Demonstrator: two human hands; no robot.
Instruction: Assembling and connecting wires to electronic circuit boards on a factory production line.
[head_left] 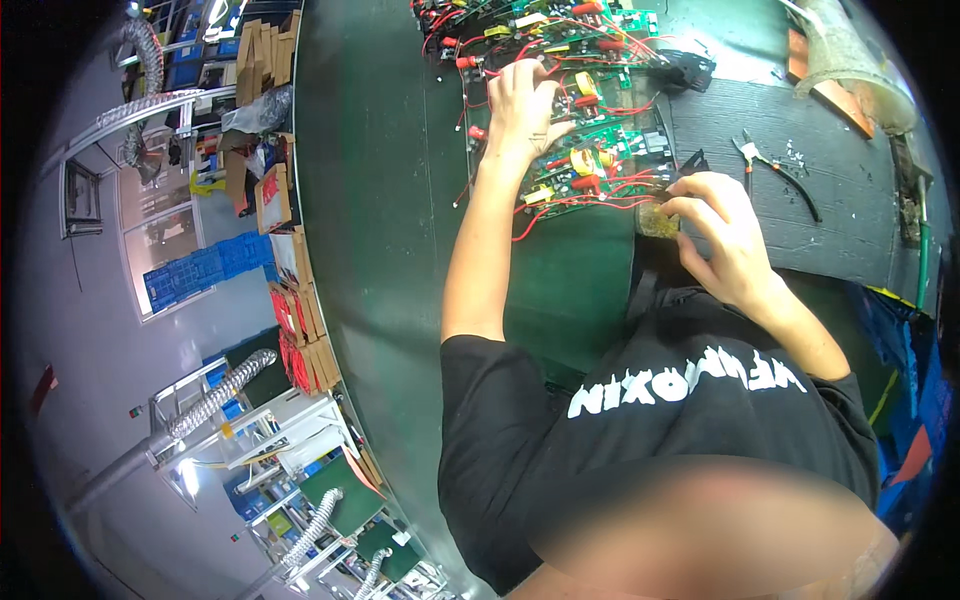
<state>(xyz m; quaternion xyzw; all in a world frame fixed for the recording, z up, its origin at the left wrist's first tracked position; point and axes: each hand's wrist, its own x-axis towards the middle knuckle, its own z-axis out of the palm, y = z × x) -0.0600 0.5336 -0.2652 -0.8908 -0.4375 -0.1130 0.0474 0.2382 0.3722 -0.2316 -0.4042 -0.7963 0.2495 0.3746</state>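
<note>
A row of green circuit boards (610, 140) with red wires, yellow coils and red components lies on the bench. My left hand (518, 110) reaches over the boards' left side, its fingers bent over them and its thumb spread away. What lies under those fingertips is partly hidden. By the near right corner of the boards, my right hand (722, 235) has curved fingers beside the ends of the red wires (620, 203). A gap shows between its thumb and index finger. I see nothing held in either hand.
Cutting pliers (775, 170) with black handles lie on the dark board (830, 215) at right, near small clippings. Behind them stands a pale, dirty duct-like cylinder (850, 70). The green bench (390, 200) extends left, toward cardboard boxes (305, 330) and shelving. A black shirt fills the near side.
</note>
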